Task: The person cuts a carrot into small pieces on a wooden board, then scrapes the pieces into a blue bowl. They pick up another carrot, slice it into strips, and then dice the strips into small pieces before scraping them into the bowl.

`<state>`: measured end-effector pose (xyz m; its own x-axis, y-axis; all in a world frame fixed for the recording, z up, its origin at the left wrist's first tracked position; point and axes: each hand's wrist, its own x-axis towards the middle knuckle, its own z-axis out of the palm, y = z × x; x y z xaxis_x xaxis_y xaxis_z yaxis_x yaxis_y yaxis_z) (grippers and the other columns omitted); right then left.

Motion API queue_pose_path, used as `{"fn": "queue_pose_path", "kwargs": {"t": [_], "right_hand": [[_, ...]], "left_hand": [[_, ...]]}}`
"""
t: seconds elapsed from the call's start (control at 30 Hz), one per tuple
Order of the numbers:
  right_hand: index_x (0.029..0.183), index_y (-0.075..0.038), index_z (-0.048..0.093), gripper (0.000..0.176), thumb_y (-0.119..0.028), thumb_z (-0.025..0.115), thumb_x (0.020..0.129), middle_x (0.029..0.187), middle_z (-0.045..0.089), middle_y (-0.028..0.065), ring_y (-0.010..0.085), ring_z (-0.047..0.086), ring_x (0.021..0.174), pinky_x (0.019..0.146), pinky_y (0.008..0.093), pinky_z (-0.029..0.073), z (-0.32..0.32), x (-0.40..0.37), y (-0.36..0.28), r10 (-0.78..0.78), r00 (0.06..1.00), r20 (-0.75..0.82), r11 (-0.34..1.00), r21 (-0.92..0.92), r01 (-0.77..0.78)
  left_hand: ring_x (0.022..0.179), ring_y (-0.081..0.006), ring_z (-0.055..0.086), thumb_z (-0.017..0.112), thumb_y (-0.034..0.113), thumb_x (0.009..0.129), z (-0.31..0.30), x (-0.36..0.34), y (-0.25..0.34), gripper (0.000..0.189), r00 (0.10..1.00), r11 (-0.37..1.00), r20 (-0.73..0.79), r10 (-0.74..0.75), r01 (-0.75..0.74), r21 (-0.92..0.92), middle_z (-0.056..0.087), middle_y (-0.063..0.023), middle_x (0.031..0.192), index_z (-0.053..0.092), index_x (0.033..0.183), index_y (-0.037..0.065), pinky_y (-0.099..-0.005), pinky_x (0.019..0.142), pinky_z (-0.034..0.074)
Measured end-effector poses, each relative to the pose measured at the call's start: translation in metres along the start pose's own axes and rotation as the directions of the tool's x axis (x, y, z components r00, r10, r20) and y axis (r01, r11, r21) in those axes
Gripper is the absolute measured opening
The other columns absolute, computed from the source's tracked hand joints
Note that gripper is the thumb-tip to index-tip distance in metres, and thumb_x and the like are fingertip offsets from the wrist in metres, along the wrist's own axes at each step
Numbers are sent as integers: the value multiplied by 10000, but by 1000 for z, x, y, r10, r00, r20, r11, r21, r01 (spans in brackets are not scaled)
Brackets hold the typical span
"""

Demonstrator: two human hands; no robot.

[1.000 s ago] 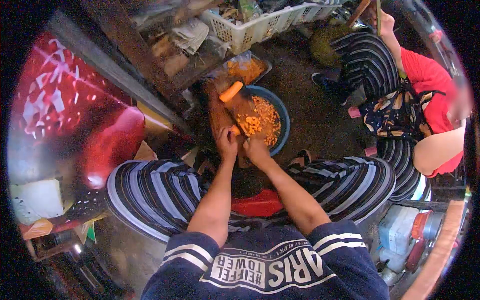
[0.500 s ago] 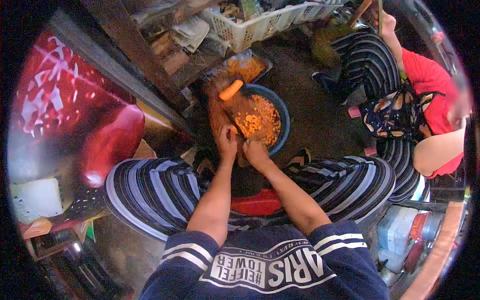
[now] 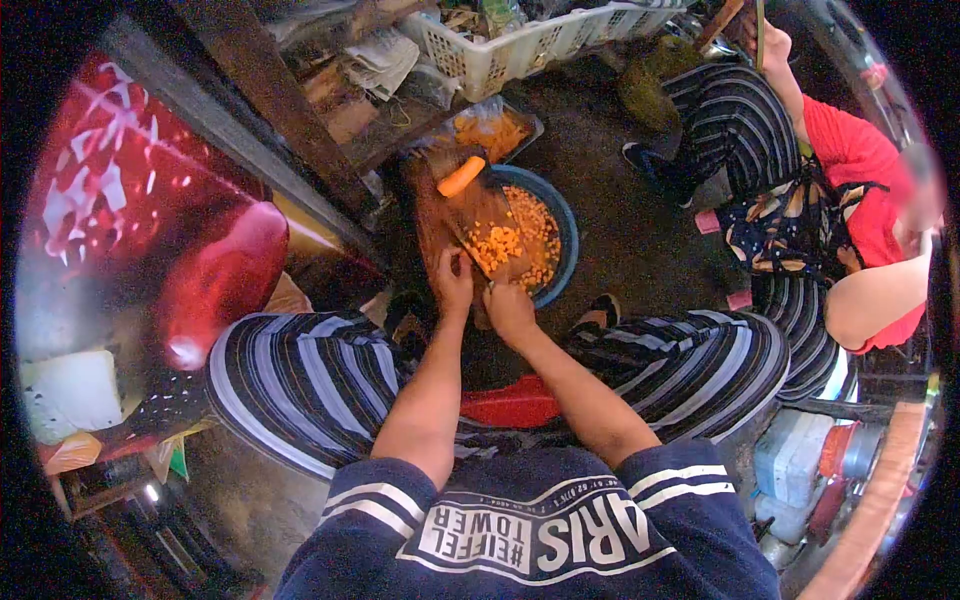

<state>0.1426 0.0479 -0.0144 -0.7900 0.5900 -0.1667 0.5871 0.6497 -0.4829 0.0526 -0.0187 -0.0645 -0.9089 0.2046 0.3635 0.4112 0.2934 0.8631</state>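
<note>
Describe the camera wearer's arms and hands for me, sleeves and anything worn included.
The left hand and right hand look bare, with no gloves. The forearms are uncovered, and I see no watch or bracelet. The left sleeve and right sleeve are short and navy, each with white bands near the hem. Rings are too small to tell.

The left arm [image 3: 418, 405] reaches toward twelve o'clock, fingers [image 3: 461, 258] of the left hand [image 3: 453, 286] bent. The right arm [image 3: 570, 375] slants toward eleven; the right hand [image 3: 510, 308], curled closed, sits just beside the left.
</note>
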Motion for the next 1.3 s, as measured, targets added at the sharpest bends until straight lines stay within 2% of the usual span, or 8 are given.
{"fn": "queue_pose_path", "kwargs": {"t": [0.17,0.23,0.33,0.53,0.87,1.07,1.17,1.3], "right_hand": [[874,44,583,320,-263,513,821,755,595,274,426,587,752,689,485,476,-16,10,4,-121,990,66,992,46,118],[900,55,563,342,-273,520,817,742,591,276,425,586,759,684,478,479,-21,6,6,-63,992,105,997,56,58],[914,61,550,333,-256,525,818,732,591,273,418,589,745,678,473,480,-25,-5,1,-100,994,-53,993,64,104],[1001,53,500,336,-223,543,815,756,598,259,411,591,746,676,477,483,-30,-11,-8,-30,993,116,1000,-4,30],[1084,33,462,371,-230,515,828,835,597,260,436,577,805,718,484,468,-7,-11,-5,139,977,162,989,26,-144],[1079,35,466,376,-247,508,834,826,589,271,412,583,805,691,472,462,-17,12,22,-95,987,132,984,165,73],[986,48,516,347,-266,466,848,833,573,293,418,569,810,685,477,447,-64,8,8,-164,957,238,978,168,125],[975,41,529,355,-277,453,839,845,574,295,426,561,826,715,489,439,-44,-2,20,-200,971,129,956,244,165]], "left_hand": [[863,-332,546,541,16,759,-1,3,-4,174,998,998,66,-20,16,54,571,-149,858,549,933,15,-364,777,423],[843,-326,556,538,5,763,4,-2,0,150,980,934,14,-197,192,-303,574,-148,870,551,912,11,-352,754,434],[807,-323,558,539,-13,754,8,-3,-1,131,984,937,-63,-165,137,-320,568,-142,844,546,885,2,-341,727,440],[805,-326,555,560,-28,714,-3,-1,3,142,999,999,-38,-26,25,-27,557,-155,851,531,851,-10,-344,728,439],[803,-305,563,554,-31,720,1,-5,-2,98,996,998,-72,58,-60,-22,555,-142,841,536,812,-2,-340,713,443],[809,-259,582,524,-47,734,-5,2,3,126,999,996,24,48,-46,-77,577,-109,824,564,842,3,-297,701,452],[938,-295,542,499,-67,727,-5,-3,-7,268,989,971,44,-139,145,-190,557,-138,983,551,978,12,-344,799,429],[1202,-346,317,457,-46,755,-15,-8,29,531,998,987,18,-62,59,150,335,-190,1296,336,1268,15,-418,994,253]]}}
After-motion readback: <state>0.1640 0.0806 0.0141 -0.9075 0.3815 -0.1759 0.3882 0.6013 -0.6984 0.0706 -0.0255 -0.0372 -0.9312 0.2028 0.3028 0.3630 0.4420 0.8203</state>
